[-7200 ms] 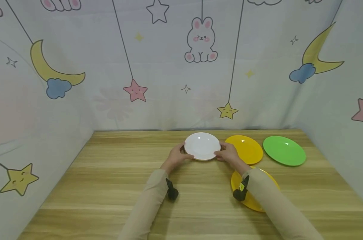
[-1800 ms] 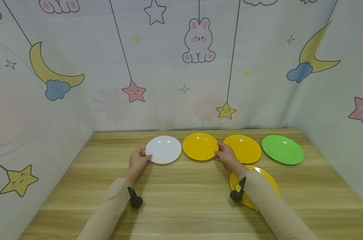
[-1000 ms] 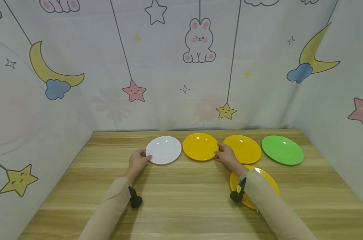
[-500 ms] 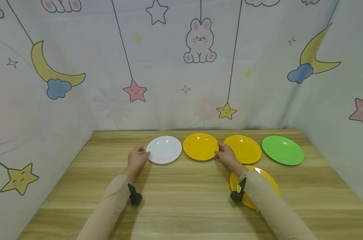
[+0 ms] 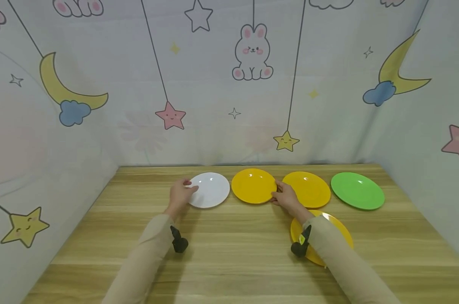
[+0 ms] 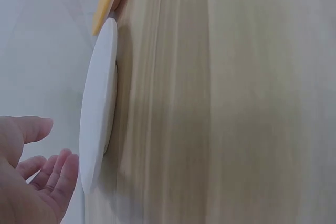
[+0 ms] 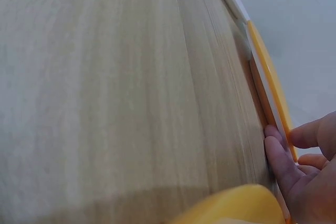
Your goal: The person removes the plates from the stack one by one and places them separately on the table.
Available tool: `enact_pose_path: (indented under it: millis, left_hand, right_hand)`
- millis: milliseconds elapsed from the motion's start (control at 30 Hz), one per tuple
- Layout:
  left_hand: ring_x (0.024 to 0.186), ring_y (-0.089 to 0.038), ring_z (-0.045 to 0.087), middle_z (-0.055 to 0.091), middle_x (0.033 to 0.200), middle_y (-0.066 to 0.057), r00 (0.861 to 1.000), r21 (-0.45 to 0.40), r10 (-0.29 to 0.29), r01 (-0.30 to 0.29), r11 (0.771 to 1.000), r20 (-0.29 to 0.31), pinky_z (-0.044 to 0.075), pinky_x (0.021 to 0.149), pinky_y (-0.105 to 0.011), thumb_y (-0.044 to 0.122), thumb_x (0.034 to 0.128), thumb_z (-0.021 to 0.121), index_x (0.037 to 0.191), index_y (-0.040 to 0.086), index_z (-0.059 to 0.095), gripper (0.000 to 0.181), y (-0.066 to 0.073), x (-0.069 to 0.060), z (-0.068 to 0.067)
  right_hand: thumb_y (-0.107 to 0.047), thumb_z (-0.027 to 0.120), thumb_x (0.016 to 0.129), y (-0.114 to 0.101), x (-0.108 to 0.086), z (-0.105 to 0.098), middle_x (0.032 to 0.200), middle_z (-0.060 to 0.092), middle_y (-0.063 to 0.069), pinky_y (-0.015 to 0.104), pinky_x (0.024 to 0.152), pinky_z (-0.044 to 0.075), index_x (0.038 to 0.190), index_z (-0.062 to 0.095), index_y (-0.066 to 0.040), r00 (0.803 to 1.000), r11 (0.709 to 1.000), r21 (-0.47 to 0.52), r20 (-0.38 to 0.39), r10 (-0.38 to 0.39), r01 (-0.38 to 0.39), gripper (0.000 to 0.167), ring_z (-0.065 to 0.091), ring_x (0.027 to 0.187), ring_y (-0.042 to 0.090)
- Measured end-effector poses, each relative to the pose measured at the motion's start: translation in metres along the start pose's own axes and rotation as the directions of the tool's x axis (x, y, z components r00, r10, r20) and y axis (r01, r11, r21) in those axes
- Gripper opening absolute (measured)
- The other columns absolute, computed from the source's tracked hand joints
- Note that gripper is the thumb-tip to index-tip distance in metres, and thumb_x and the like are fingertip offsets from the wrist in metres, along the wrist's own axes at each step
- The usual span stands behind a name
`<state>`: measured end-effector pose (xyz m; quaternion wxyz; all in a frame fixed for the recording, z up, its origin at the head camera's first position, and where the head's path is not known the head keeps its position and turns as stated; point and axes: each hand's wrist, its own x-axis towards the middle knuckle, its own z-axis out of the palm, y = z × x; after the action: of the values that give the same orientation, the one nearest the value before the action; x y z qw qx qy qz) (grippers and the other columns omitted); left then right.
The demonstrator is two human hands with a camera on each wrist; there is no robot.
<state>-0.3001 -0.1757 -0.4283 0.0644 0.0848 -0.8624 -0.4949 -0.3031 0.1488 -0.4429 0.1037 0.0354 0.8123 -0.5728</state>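
A white plate point(image 5: 209, 191) lies on the wooden table, left of a yellow plate point(image 5: 254, 186). My left hand point(image 5: 180, 195) is at the white plate's left edge, thumb over its rim in the head view; the left wrist view shows the thumb point(image 6: 38, 129) raised off the white plate point(image 6: 97, 103) and the fingers beside its edge. With thumb above and fingers below, my right hand point(image 5: 287, 197) pinches the right rim of that yellow plate, also visible in the right wrist view as a yellow edge point(image 7: 270, 85).
Right of these lie a second yellow plate point(image 5: 307, 189) and a green plate point(image 5: 357, 191). A third yellow plate point(image 5: 339, 226) is nearer, partly under my right forearm. Behind the wooden table point(image 5: 229, 261) hangs a white curtain point(image 5: 214, 84) with printed stars, moons and a rabbit.
A yellow plate lies where the white plate was 7.2 seconds ago; the white one is further left. My left hand has let go of the white rim and shifted slightly up and right.
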Motion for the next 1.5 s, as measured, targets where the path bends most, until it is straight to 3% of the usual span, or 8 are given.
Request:
enact_pose_path:
  millis: [367, 700, 1167, 1500]
  left_hand:
    - [0.102, -0.032, 0.057, 0.055, 0.117, -0.021, 0.999, 0.014, 0.009, -0.010, 1.000, 0.045, 0.047, 0.088, -0.037, 0.016, 0.0796, 0.068, 0.128, -0.005, 0.045, 0.057, 0.022, 0.005, 0.034]
    - [0.114, -0.030, 0.049, 0.054, 0.122, -0.018, 0.991, 0.048, -0.010, 0.004, 0.999, 0.133, 0.042, 0.097, -0.036, 0.023, 0.0791, 0.070, 0.131, -0.001, 0.043, 0.063, 0.030, 0.003, 0.059]
    - [0.111, -0.030, 0.051, 0.054, 0.122, -0.018, 0.977, 0.042, -0.041, 0.033, 0.999, 0.209, 0.045, 0.093, -0.036, 0.021, 0.0762, 0.073, 0.133, 0.000, 0.040, 0.069, 0.043, -0.001, 0.077]
    - [0.101, -0.027, 0.056, 0.053, 0.122, -0.017, 0.970, -0.019, -0.072, 0.079, 0.997, 0.234, 0.050, 0.086, -0.034, 0.021, 0.0756, 0.074, 0.134, 0.001, 0.038, 0.071, 0.048, -0.007, 0.088]
  right_hand:
    - [-0.003, 0.045, 0.094, 0.001, 0.002, -0.001, 0.147, 0.025, 0.015, 0.024, 0.069, 0.054, 0.144, 0.018, -0.003, 1.000, 1.000, -0.005, -0.004, 0.012, -0.012, 0.058, 0.059, 0.073, 0.012]
    - [-0.002, 0.045, 0.093, 0.001, 0.002, -0.001, 0.146, 0.024, 0.017, 0.026, 0.069, 0.055, 0.144, 0.017, -0.001, 1.000, 1.000, -0.025, -0.004, -0.003, 0.002, 0.058, 0.059, 0.073, 0.012]
    - [-0.002, 0.046, 0.093, 0.002, 0.004, 0.000, 0.146, 0.025, 0.017, 0.025, 0.067, 0.054, 0.144, 0.018, -0.001, 1.000, 0.999, -0.036, -0.012, 0.003, -0.003, 0.058, 0.060, 0.071, 0.012]
    - [-0.003, 0.046, 0.093, 0.001, 0.003, 0.001, 0.146, 0.025, 0.017, 0.025, 0.067, 0.054, 0.144, 0.017, -0.002, 1.000, 0.999, -0.038, -0.010, 0.002, -0.003, 0.059, 0.060, 0.073, 0.012]
